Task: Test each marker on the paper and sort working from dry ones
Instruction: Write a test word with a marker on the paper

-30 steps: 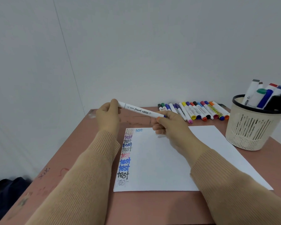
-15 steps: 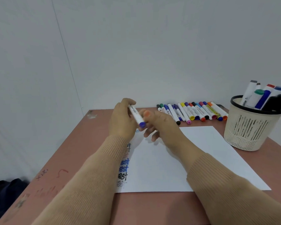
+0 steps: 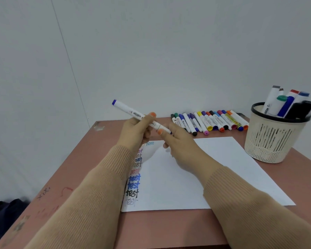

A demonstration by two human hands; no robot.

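While the head camera looks down over the pink table, both hands meet above the top-left corner of the paper. The left hand wraps its fingers round the barrel of a white marker, thumb on top. The marker is tilted, its blue end raised to the left. The right hand pinches its lower end between thumb and fingers. "Test" is written in a column down the paper's left edge, with one light-blue "test" at the top. A row of capped markers lies beyond the paper. At the right, a cream basket holds thicker markers upright.
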